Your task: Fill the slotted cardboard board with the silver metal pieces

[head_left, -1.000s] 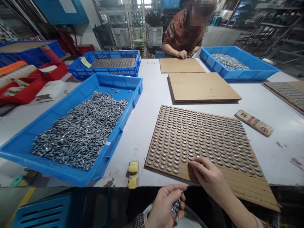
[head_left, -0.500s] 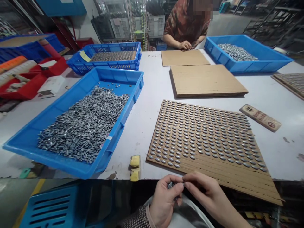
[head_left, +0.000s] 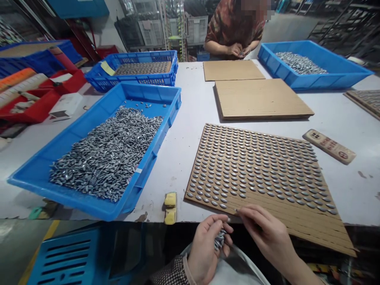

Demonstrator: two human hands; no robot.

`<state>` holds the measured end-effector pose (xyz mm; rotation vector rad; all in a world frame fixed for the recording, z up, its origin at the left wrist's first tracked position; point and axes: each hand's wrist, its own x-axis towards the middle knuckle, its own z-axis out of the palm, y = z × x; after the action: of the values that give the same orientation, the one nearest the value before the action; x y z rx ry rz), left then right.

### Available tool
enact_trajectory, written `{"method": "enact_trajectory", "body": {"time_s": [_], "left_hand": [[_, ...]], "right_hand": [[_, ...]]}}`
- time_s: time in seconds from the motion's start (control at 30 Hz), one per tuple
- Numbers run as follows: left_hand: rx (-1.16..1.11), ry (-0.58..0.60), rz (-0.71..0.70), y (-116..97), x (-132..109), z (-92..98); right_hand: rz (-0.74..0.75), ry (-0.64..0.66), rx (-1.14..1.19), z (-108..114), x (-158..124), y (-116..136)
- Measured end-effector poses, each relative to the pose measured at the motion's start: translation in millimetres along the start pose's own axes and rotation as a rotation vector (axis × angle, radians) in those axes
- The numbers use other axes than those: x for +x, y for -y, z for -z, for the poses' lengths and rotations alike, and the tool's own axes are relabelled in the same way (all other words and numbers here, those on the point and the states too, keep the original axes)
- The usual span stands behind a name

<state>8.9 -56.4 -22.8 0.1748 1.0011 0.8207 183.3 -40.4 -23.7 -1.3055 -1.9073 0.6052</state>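
Observation:
My left hand (head_left: pixel 206 247) is curled below the table's front edge, closed on a small bunch of grey metal pieces (head_left: pixel 219 238). Just right of it, my right hand (head_left: pixel 265 233) pinches its fingertips together at the near edge of a corrugated cardboard sheet (head_left: pixel 311 225); whatever is in the pinch is too small to make out. The sheet is covered with rows of the same oval metal pieces (head_left: pixel 255 166), except for its bare nearest strip.
A blue tray (head_left: pixel 44 174) heaped with loose metal pieces sits at left, another blue crate (head_left: pixel 136 81) behind it. Blank cardboard sheets (head_left: pixel 258 99) lie further back. A person (head_left: pixel 234 27) works at the far edge beside a third blue tray (head_left: pixel 341 75). A printed slat (head_left: pixel 329 146) lies right.
My right hand left the sheet, met my left hand below the table edge, and has now moved back up to the sheet's near edge, pinched. The camera tilted slightly.

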Motion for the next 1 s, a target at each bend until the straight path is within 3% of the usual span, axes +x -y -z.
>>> {"method": "enact_trajectory", "body": {"time_s": [0.07, 0.2, 0.47, 0.7, 0.87, 1.0], "left_hand": [[-0.023, -0.019, 0.017, -1.5, -1.3, 0.3], [-0.004, 0.011, 0.045, -0.1, -3.0, 2.8], [-0.036, 0.119, 0.092, 5.7, 0.2, 7.3], [-0.143, 0.117, 0.13, -2.5, -3.1, 5.2], [-0.16, 0.051, 0.089, -3.4, -3.6, 2.7], [-0.117, 0.032, 0.098, -1.5, -3.0, 0.1]], "right_hand": [[0.094, -0.082, -0.176, -4.4, 5.2, -10.9], [0.159, -0.032, -0.378, -12.5, 12.1, -22.4], [0.183, 0.015, -0.503, -13.8, 13.9, -24.3], [0.122, 0.033, -0.299, -2.9, 9.6, -8.4], [0.105, 0.28, -0.149, 1.6, 0.9, 18.1], [0.073, 0.338, -0.117, -3.2, -3.7, 21.1]]}}
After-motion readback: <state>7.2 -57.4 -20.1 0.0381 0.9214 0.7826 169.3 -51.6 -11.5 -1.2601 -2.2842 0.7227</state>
